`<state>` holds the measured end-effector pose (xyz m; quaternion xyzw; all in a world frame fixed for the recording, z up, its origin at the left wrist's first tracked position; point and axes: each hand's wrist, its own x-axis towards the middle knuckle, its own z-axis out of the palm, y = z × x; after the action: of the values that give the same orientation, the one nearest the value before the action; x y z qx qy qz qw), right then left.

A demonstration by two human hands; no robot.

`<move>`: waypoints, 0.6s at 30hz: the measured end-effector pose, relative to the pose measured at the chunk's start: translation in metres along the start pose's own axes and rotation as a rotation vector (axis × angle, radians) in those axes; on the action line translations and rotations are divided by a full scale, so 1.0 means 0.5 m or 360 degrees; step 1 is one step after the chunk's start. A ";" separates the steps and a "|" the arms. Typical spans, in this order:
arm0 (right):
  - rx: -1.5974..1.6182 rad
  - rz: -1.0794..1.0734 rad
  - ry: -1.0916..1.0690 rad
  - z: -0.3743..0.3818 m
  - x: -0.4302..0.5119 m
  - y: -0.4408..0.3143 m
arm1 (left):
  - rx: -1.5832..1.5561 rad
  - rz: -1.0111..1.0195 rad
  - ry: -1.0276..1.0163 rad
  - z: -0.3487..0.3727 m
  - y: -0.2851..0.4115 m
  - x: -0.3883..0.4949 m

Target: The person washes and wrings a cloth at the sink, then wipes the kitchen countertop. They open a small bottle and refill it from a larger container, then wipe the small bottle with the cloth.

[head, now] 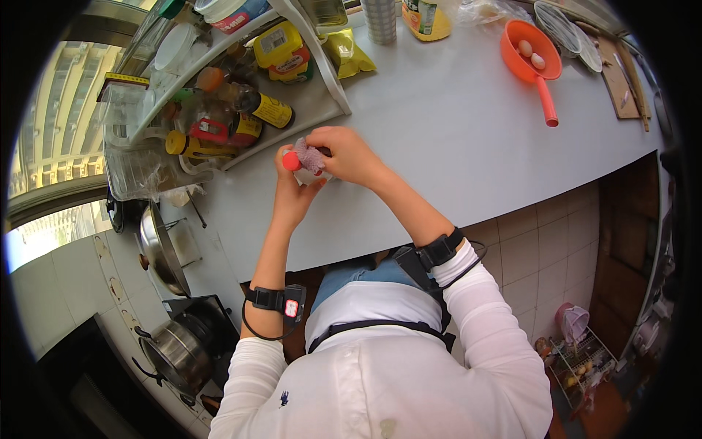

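Over the grey countertop, my left hand grips a pale bottle with a red cap. My right hand presses a greyish-purple cloth against the bottle's upper part, beside the cap. Fingers and cloth hide most of the bottle. Just beyond my hands stands a white plastic shelf rack holding a yellow-labelled sauce bottle, a yellow-capped bottle and a yellow-lidded tub.
An orange plastic ladle with eggs lies at the back right, near a wooden board. A yellow packet leans by the rack. To the left are a metal wok lid and a steel pot by the stove.
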<state>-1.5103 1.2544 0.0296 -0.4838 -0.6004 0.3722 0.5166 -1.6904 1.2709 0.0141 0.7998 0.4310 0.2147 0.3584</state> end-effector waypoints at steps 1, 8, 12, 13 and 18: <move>0.0184 0.0137 -0.0086 0.002 -0.003 0.003 | -0.0099 -0.0115 -0.0058 0.000 0.000 0.001; 0.0047 0.0572 0.0105 -0.028 -0.011 0.040 | -0.0240 -0.0247 -0.0014 -0.001 0.013 -0.003; 0.1505 0.0860 0.0132 -0.053 -0.027 0.036 | -0.0340 -0.0328 -0.0022 -0.001 0.011 -0.003; 0.1817 0.0891 0.0059 -0.056 -0.030 0.031 | -0.0310 -0.0273 -0.0035 -0.001 0.008 -0.002; 0.0849 0.0583 -0.0677 -0.063 0.009 0.018 | -0.0235 -0.0164 -0.0078 -0.003 -0.010 -0.001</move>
<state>-1.4775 1.2593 0.0283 -0.3438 -0.4798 0.6935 0.4131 -1.6942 1.2731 0.0114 0.7530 0.4458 0.2076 0.4373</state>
